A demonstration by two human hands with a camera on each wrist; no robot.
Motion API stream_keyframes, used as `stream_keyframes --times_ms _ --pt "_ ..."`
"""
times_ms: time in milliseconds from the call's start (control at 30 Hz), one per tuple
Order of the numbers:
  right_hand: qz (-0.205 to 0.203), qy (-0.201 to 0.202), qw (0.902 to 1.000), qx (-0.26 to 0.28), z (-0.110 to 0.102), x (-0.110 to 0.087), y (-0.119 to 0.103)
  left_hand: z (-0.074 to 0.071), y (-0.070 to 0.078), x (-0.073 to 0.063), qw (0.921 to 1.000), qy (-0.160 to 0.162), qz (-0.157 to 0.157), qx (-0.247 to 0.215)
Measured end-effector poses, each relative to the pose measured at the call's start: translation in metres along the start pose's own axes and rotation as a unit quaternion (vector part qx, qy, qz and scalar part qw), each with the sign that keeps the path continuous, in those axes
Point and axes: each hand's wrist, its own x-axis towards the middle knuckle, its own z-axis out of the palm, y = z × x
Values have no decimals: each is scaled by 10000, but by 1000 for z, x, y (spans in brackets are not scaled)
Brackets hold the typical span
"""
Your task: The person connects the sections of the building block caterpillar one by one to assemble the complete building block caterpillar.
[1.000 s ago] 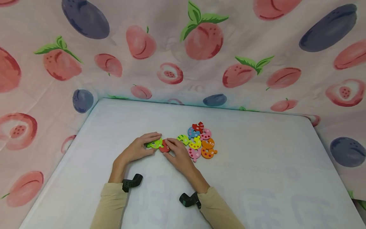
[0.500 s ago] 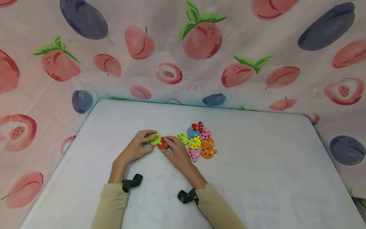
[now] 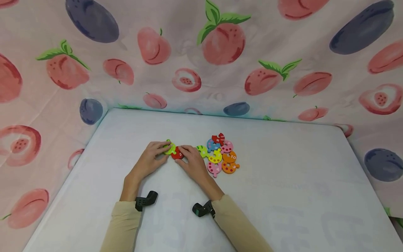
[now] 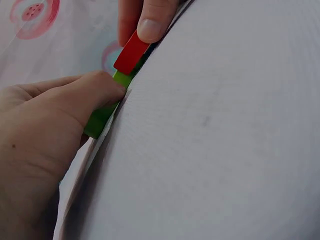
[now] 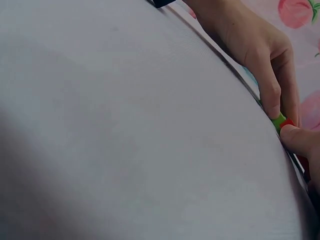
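Note:
In the head view, my left hand (image 3: 149, 159) pinches a lime-green puzzle piece (image 3: 171, 149) between thumb and fingers. Against its right side lies a red puzzle piece (image 3: 177, 153) marked with a 2, and my right hand (image 3: 196, 165) grips that one. The left wrist view shows the green piece's thick edge (image 4: 97, 122) under my left thumb, and the red piece (image 4: 131, 55) touching it, partly overlapping. Whether the two are interlocked, I cannot tell. From the right wrist, only slivers of green (image 5: 278, 121) and red show between the fingers.
Right of my hands lies a cluster of numbered puzzle pieces: a green striped one (image 3: 202, 151), a yellow one (image 3: 215, 157), a blue one (image 3: 212, 145), a red one (image 3: 218, 139), plus several pink and orange ones. The white table (image 3: 283, 182) meets fruit-print cloth (image 3: 189, 52) behind.
Both held pieces have shifted away from the person and a little left. The green piece has turned, so its left end now points toward the back. My right hand followed leftward; the cluster stays put.

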Motion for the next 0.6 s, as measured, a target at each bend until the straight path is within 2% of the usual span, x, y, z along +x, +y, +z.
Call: stream_keyframes --times_ms 133,400,600 --pt "19 31 10000 10 0 2 -1 0 0 0 9998 153 25 91" --pt "73 8 9999 -75 2 4 -1 -1 -2 0 9998 25 -101 168" --pt "109 -8 9999 -108 2 3 -2 -1 -2 -1 9999 49 -78 84"
